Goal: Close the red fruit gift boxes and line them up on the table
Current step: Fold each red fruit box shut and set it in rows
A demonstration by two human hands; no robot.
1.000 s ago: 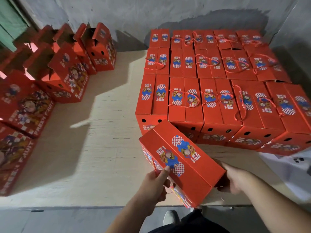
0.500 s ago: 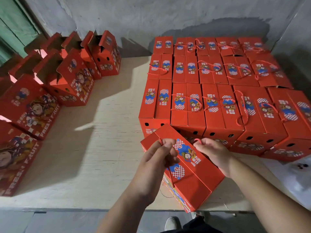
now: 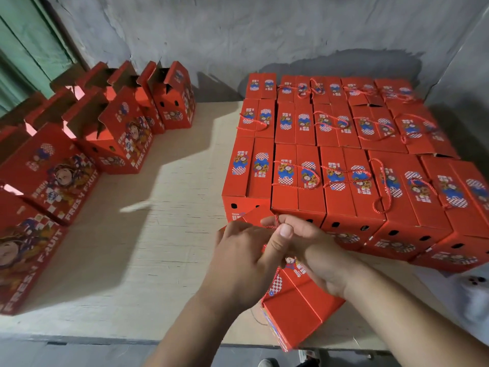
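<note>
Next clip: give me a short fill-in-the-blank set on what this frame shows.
1. Both hands, left hand and right hand, work a red ____ handle above the near box.
2. The boxes on the left have their tops ____.
3. The closed boxes stand against the ____ wall.

Missing: cord; open; grey

Both my forearms reach in from below, bare, converging over the near red box [image 3: 293,311]. My left hand [image 3: 246,258] sits over the box's left top edge, back of hand up, fingers curled, thumb stretched right and pressing toward my other hand. My right hand [image 3: 309,247] lies across the box's far end, wrist angled in from the right, fingers curled, 1 fingertip and thumb pinching the red cord [image 3: 275,223]. The 2 hands touch above the box.
</note>
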